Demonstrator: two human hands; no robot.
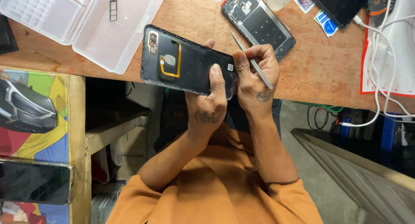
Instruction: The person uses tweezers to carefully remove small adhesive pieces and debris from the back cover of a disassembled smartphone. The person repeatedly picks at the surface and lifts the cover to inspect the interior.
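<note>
Raw wooden bench, concrete floor below. Landmark: black phone back cover, held over the bench's near edge. Left hand clamps its lower end, thumb on top. Right hand just right of it, fingers pinched shut on metal tweezers. Opened phone body beyond. Clear parts box up-left. White cables far right.
</note>
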